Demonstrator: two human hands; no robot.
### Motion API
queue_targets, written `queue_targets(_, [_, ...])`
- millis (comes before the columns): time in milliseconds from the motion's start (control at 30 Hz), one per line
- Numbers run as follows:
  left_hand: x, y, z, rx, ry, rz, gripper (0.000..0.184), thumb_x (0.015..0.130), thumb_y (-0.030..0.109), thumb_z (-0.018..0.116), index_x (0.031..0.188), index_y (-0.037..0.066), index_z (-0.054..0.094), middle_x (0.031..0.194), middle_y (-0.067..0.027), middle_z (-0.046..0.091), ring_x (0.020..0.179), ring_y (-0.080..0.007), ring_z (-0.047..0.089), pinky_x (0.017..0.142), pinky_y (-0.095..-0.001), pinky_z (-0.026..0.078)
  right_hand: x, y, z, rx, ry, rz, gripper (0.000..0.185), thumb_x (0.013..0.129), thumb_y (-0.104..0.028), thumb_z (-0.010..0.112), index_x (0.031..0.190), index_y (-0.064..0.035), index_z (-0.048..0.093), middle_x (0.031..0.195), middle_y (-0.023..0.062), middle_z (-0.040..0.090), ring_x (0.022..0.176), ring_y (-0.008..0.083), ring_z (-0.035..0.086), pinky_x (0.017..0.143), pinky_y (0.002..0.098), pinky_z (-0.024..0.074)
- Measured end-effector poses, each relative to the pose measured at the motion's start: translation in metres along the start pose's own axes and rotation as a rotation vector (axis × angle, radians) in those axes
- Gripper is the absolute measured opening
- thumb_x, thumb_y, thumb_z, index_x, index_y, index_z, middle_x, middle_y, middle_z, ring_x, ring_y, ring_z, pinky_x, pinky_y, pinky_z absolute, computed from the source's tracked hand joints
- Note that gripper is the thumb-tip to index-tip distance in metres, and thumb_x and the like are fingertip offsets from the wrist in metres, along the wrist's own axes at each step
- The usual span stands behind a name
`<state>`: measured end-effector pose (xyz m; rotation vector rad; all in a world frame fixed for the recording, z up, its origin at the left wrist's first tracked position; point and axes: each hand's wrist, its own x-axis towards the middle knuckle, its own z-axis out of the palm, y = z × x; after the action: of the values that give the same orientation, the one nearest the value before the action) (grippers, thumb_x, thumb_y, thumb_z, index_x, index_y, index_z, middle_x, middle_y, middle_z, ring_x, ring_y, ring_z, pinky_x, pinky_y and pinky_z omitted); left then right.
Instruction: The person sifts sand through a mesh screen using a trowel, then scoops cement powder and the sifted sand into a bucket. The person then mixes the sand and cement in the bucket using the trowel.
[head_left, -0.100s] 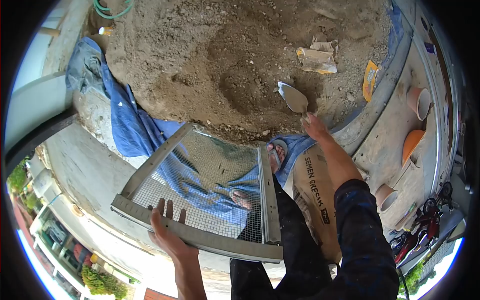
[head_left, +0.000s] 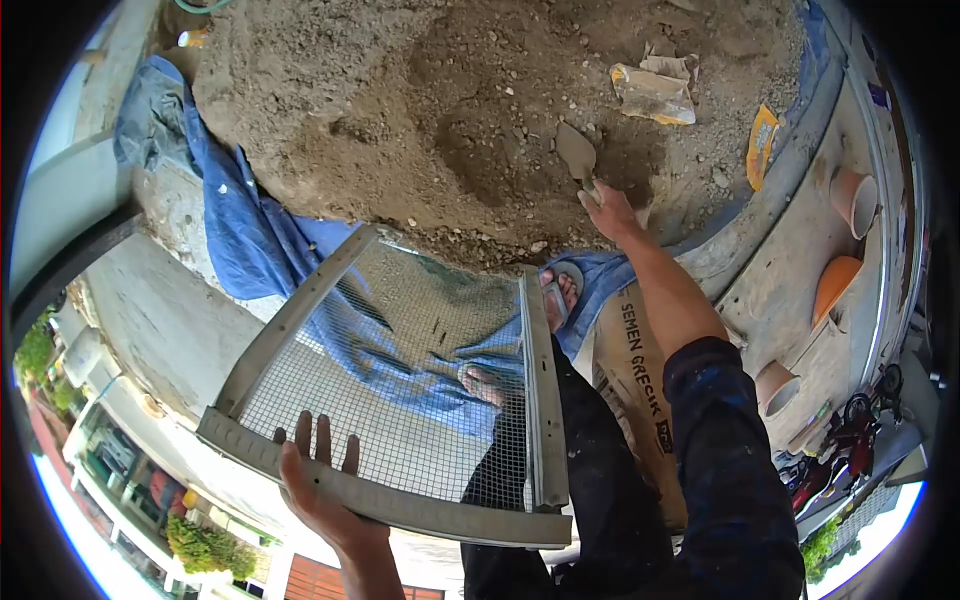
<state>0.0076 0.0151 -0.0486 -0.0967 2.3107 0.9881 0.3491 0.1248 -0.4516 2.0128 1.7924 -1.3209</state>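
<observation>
My right hand (head_left: pixel 609 214) is closed round the handle of a pointed trowel (head_left: pixel 576 152). Its blade lies over a hollow in the heap of sandy soil (head_left: pixel 320 120). At the lower left, my left hand (head_left: pixel 322 500) grips the near rail of a framed wire-mesh sieve (head_left: pixel 440 518), fingers over the rail. The sieve slants, its far end against the edge of the heap. Through the mesh I see blue tarp, some sand and a sandalled foot.
Blue tarp (head_left: pixel 240 220) edges the heap. A brown cement bag (head_left: pixel 628 370) lies by my right leg. Torn paper (head_left: pixel 655 92) and a yellow scrap (head_left: pixel 762 147) rest on the soil. Clay pots (head_left: pixel 853 202) and a motorcycle (head_left: pixel 850 455) stand at the right.
My right hand has moved the trowel slightly left and away from me, and its blade has turned more upright in view. The sieve's near rail has dropped a little with my left hand.
</observation>
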Motion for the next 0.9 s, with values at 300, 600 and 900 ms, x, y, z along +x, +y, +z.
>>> queue_targets(300, [0.013,-0.02,-0.014,0.061,0.083,-0.011,0.068,0.095,0.047,0.04,0.149,0.007,0.027,0.146,-0.0135,0.042,0.136,-0.0271,0.04,0.107,-0.0473,0.036,0.054,-0.067,0.025,0.42,-0.092,0.012,0.076,0.094,-0.05,0.056,0.139,0.009,0.041,0.105,0.0218,0.064,0.094,0.0296,0.063,0.083,0.0363,0.0514])
queue_targets(600, [0.013,-0.023,-0.022,-0.048,0.009,-0.045,0.075,0.093,0.044,0.045,0.15,0.002,0.021,0.145,-0.0177,0.039,0.135,-0.0305,0.04,0.103,-0.0485,0.038,-0.029,-0.056,-0.021,0.508,-0.055,0.099,0.07,0.093,-0.051,0.057,0.131,0.0078,0.05,0.077,0.0139,0.062,0.061,0.0223,0.059,0.059,0.036,0.0493])
queue_targets(900, [0.029,-0.062,-0.06,-0.148,0.007,-0.004,0.08,0.093,0.045,0.051,0.149,0.002,0.015,0.143,-0.0212,0.042,0.131,-0.0369,0.044,0.096,-0.0542,0.043,-0.155,-0.083,-0.004,0.048,0.089,-0.335,0.04,0.094,-0.037,0.059,0.104,0.0015,0.059,0.092,0.0244,0.066,0.081,0.0439,0.064,0.068,0.0498,0.0515])
